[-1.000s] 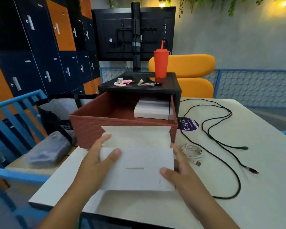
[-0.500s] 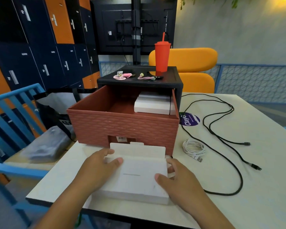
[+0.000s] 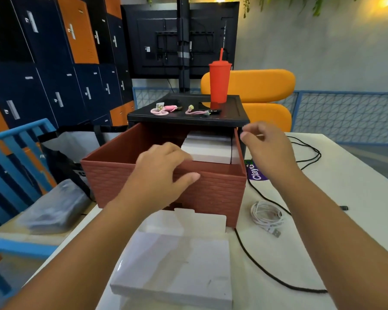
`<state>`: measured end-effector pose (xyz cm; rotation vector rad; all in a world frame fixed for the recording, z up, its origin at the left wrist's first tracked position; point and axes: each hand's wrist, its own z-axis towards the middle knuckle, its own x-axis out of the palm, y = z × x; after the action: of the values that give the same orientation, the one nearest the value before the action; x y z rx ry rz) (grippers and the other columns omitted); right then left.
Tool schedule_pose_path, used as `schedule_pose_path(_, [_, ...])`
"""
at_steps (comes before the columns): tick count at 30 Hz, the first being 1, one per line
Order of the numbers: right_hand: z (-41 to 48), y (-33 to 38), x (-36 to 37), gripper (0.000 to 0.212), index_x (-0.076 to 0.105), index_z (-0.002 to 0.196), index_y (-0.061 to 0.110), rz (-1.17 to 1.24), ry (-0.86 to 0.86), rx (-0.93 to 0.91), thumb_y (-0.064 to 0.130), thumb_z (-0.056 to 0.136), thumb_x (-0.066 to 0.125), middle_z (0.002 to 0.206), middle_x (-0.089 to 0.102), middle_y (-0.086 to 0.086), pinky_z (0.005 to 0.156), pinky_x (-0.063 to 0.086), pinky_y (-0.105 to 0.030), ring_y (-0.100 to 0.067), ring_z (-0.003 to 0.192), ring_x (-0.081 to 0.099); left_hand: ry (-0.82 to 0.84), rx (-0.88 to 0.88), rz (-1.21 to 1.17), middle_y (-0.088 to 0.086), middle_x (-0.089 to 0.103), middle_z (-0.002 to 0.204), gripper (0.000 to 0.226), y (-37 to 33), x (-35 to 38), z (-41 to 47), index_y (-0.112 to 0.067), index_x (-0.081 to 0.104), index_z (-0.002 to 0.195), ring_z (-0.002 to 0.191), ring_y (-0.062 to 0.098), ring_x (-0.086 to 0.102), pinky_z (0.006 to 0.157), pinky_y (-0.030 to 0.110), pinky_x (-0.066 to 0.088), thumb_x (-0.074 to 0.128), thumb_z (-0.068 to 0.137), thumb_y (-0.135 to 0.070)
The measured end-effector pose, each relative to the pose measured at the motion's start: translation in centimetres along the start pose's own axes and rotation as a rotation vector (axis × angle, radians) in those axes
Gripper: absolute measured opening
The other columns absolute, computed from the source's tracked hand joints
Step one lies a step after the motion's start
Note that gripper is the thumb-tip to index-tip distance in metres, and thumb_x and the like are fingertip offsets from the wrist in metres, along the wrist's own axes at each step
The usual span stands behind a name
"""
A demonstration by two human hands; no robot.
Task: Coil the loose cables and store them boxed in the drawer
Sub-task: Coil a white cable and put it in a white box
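A white flat box (image 3: 177, 262) lies on the table in front of me, its flap open at the back. Behind it the brown drawer (image 3: 220, 193) is pulled out, with a white box (image 3: 207, 151) inside at the back right. My left hand (image 3: 159, 168) hovers over the drawer's front wall, fingers loosely bent, holding nothing. My right hand (image 3: 267, 148) is raised by the drawer's right corner, fingers relaxed and empty. A coiled white cable (image 3: 267, 214) lies right of the drawer. A long loose black cable (image 3: 276, 280) runs across the table.
The black drawer cabinet (image 3: 188, 118) carries a red tumbler (image 3: 219, 82) and pink straps (image 3: 164, 109). A purple sticker (image 3: 254, 173) lies beside the drawer. A blue chair (image 3: 14, 139) with a grey bag (image 3: 52, 209) stands at the left. An orange chair (image 3: 262, 86) is behind.
Both hands have let go of the white box, which now lies on the table, and have risen to the drawer's front and right corner.
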<state>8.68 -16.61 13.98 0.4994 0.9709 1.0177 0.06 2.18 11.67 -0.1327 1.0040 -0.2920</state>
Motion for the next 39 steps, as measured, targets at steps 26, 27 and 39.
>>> schedule_pose_path(26, [13.6,-5.7,5.9,0.043,0.039,0.140,0.011,-0.515,0.321,0.019,0.024,0.099,0.036,0.149,0.034,-0.009,0.108,0.028,-0.034,-0.028,0.136,0.032,0.165,0.135,0.050,-0.007,0.067,0.091,0.028,1.0,3.5,5.9,-0.022,0.066,0.096,0.089,0.015,0.054,0.078,0.029,0.036,0.047,0.093,-0.043])
schedule_pose_path(27, [13.6,-5.9,5.9,0.043,0.038,0.140,0.011,-0.512,0.322,0.019,0.022,0.099,0.036,0.150,0.033,-0.009,0.107,0.029,-0.033,-0.028,0.136,0.033,0.176,0.134,0.063,-0.006,0.066,0.092,0.028,1.1,3.8,6.5,-0.021,0.065,0.097,0.089,0.015,0.053,0.078,0.029,0.033,0.046,0.093,-0.042])
schedule_pose_path(39, [13.5,-6.3,5.9,0.051,0.038,0.141,0.015,-0.455,0.286,0.040,0.004,0.091,0.040,0.150,0.033,-0.005,0.107,0.034,-0.035,-0.027,0.133,0.036,0.108,-0.106,0.279,-0.002,0.055,0.126,0.038,1.5,8.3,11.1,-0.030,0.039,0.138,0.121,0.023,0.042,0.106,0.040,0.022,0.034,0.100,-0.031])
